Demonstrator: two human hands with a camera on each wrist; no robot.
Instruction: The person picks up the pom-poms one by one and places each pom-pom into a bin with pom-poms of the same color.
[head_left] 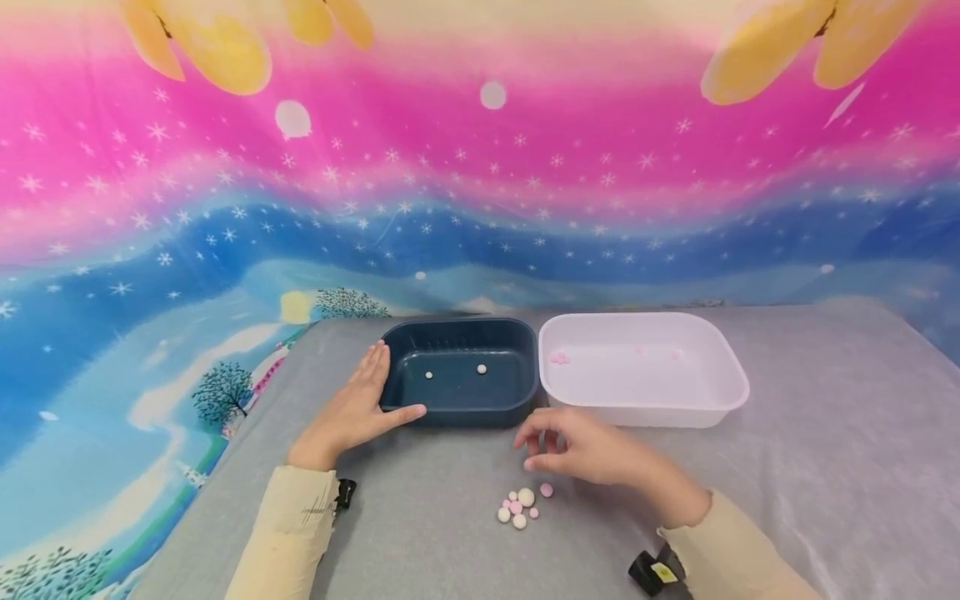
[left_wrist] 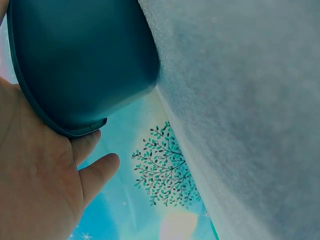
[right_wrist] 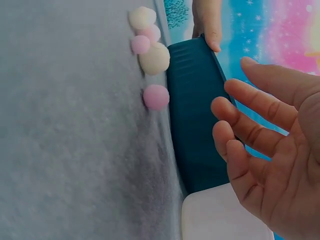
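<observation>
My left hand (head_left: pixel 351 414) rests on the left end of a dark teal bin (head_left: pixel 457 417), its fingers along the outer side and its thumb over the front rim. Inside that bin lie two small cream balls, one of them a cream ball (head_left: pixel 482 369) near the middle. With fingers loosely bent and nothing between them, my right hand (head_left: pixel 588 447) hovers in front of the two bins. Just below it, a cluster of fuzzy pompoms sits on the cloth, including a large cream pompom (head_left: pixel 526 497) and a pink pompom (right_wrist: pixel 156 97) set slightly apart.
A white bin (head_left: pixel 645 417) stands at the teal bin's right, with several pink pompoms (head_left: pixel 559 358) inside. Grey cloth (head_left: pixel 832 467) covers the table. Behind hangs a colourful printed curtain (head_left: pixel 480 208).
</observation>
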